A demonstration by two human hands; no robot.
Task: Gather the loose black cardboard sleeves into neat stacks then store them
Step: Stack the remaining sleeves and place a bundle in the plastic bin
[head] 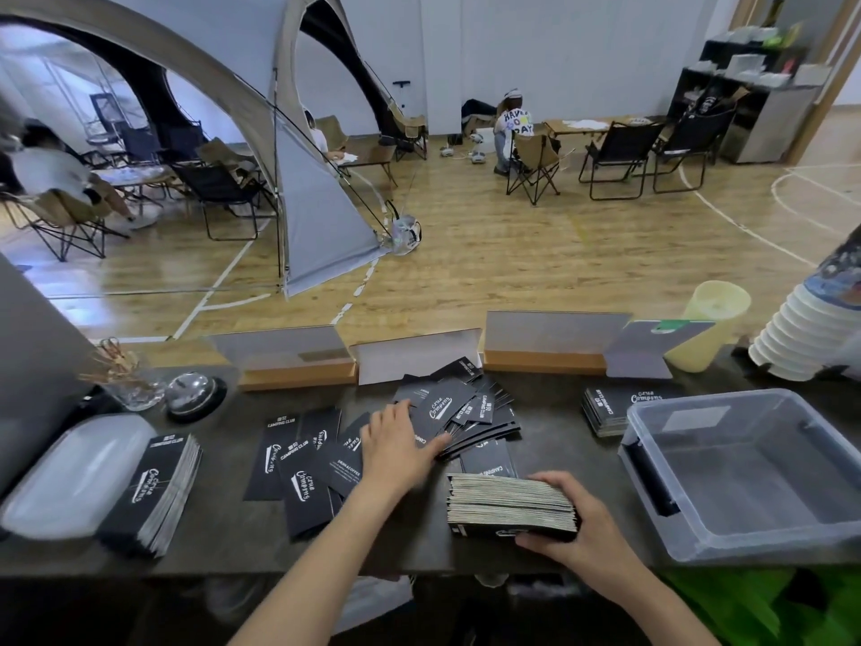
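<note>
The right hand (582, 529) clamps a thick sleeve stack (510, 505). Just left of it, the left hand (396, 447) lies open-fingered on loose sleeves (447, 412).

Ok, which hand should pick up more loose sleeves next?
Left. The left hand already rests on the scattered sleeves; the right hand is occupied steadying the gathered stack.

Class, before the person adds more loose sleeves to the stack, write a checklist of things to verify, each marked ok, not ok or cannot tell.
1. Right hand steadies the held stack: ok.
2. Left hand rests on the loose sleeves: ok.
3. Loose sleeves all face one way: not ok, they lie fanned and crossed.
4. Held stack's edges squared: ok, roughly.
5. Clear bin open, with room: ok.
6. Number of sleeves left: cannot tell.
</note>
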